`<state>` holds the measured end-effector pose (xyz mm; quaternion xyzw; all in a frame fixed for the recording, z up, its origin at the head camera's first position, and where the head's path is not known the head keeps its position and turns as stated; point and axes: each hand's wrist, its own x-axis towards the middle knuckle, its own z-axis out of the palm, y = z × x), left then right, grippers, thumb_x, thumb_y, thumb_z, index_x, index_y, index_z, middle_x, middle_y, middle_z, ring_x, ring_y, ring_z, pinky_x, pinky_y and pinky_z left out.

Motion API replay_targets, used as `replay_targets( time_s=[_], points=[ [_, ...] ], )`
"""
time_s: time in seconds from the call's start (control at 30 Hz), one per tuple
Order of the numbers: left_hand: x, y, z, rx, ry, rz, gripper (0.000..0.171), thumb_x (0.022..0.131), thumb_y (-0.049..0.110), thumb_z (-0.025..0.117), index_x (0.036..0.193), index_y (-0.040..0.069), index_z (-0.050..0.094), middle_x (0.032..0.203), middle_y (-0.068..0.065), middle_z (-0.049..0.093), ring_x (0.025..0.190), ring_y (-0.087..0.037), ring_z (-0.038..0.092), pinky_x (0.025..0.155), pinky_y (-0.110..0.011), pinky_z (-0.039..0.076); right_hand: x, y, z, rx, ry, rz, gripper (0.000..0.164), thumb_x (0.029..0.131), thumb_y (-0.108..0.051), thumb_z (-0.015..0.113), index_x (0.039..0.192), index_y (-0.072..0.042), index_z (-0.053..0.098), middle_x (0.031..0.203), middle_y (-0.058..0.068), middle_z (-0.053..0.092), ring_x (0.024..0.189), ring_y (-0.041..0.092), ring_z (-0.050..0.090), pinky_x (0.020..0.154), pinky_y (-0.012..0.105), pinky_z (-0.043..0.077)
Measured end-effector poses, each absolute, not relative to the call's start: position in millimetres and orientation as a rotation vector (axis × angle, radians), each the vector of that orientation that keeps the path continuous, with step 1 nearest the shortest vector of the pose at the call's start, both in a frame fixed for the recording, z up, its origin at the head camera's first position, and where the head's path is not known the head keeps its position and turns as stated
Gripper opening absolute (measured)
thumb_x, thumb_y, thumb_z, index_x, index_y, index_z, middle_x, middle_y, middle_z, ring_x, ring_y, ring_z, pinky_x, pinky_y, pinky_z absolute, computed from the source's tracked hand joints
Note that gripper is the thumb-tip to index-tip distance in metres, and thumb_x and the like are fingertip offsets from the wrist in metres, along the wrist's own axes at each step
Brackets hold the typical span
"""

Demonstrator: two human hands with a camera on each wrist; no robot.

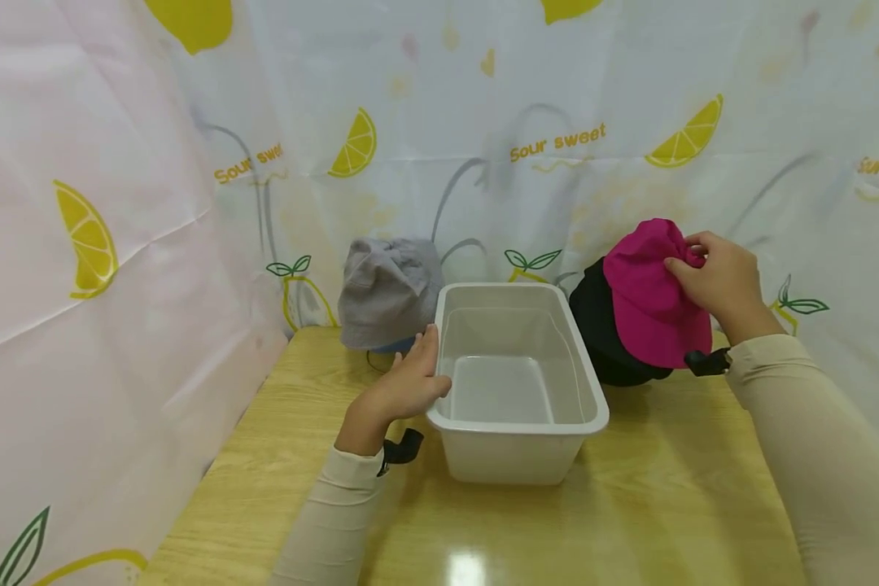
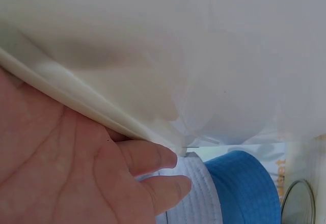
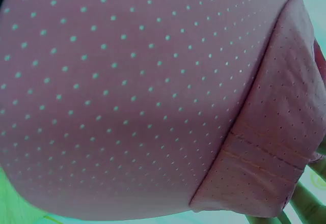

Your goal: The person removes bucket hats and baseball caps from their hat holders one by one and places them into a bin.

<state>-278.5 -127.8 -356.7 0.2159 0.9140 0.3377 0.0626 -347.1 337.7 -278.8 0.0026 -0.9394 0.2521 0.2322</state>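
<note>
My right hand point(image 1: 725, 281) pinches the crown of a magenta cap point(image 1: 652, 293) at the right. This cap overlaps a black hat point(image 1: 593, 325) in the head view. In the right wrist view the cap's dotted brim point(image 3: 127, 96) fills most of the picture, and fingertips show at the right edge. My left hand point(image 1: 406, 387) lies against the left rim of a pale plastic bin point(image 1: 516, 427), fingers extended along it. The left wrist view shows the palm point(image 2: 66, 152) beside the bin wall point(image 2: 229, 71). No object lies inside the bin.
A grey bucket hat point(image 1: 388, 293) sits behind my left hand, with a blue hat brim point(image 2: 244, 183) beneath it. A thin wire loop point(image 2: 299, 198) shows near them. The wooden table point(image 1: 278, 464) meets a lemon-printed curtain point(image 1: 425, 106) at the back and left.
</note>
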Motion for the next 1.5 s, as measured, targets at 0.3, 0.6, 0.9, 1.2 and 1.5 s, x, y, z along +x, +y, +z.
replay_targets(
  time_s=[0.3, 0.6, 0.9, 1.2, 1.5],
  points=[
    [-277, -127, -355, 0.639, 2.741, 1.036, 0.097, 0.089, 0.027, 0.047, 0.165, 0.005, -0.010, 0.174, -0.013, -0.009, 0.161, -0.034, -0.009, 0.124, -0.063, -0.008, -348, 338, -269, 0.072, -2.472, 0.582, 0.037, 0.099, -0.026, 0.062, 0.121, 0.003, 0.070, 0.111, 0.034, 0.069, 0.104, 0.052, 0.059, 0.094, 0.064, 0.040],
    [-275, -125, -352, 0.641, 2.765, 1.025, 0.095, 0.091, 0.028, 0.045, 0.164, 0.005, -0.010, 0.174, -0.014, -0.009, 0.161, -0.035, -0.009, 0.124, -0.065, -0.007, -342, 334, -240, 0.100, -2.428, 0.556, 0.037, 0.099, -0.026, 0.061, 0.118, 0.004, 0.073, 0.105, 0.033, 0.071, 0.100, 0.051, 0.059, 0.089, 0.061, 0.040],
    [-275, -123, -354, 0.636, 2.739, 1.039, 0.097, 0.090, 0.026, 0.048, 0.164, 0.004, -0.012, 0.174, -0.014, -0.010, 0.160, -0.034, -0.010, 0.124, -0.065, -0.009, -333, 327, -215, 0.118, -2.396, 0.557, 0.037, 0.099, -0.026, 0.061, 0.119, 0.003, 0.073, 0.107, 0.034, 0.070, 0.103, 0.051, 0.058, 0.099, 0.063, 0.035],
    [-277, -122, -356, 0.631, 2.750, 1.058, 0.099, 0.089, 0.024, 0.050, 0.164, 0.004, -0.011, 0.174, -0.015, -0.008, 0.160, -0.037, -0.007, 0.123, -0.066, -0.008, -322, 305, -194, 0.141, -2.385, 0.589, 0.041, 0.099, -0.030, 0.061, 0.123, 0.001, 0.072, 0.112, 0.035, 0.070, 0.111, 0.053, 0.060, 0.106, 0.067, 0.030],
    [-277, -123, -356, 0.624, 2.765, 1.034, 0.097, 0.091, 0.029, 0.048, 0.165, 0.005, -0.010, 0.174, -0.013, -0.007, 0.160, -0.037, -0.007, 0.124, -0.064, -0.008, -313, 273, -181, 0.186, -2.376, 0.621, 0.037, 0.096, -0.033, 0.064, 0.118, -0.006, 0.078, 0.111, 0.023, 0.075, 0.103, 0.042, 0.070, 0.095, 0.050, 0.044]
  ],
)
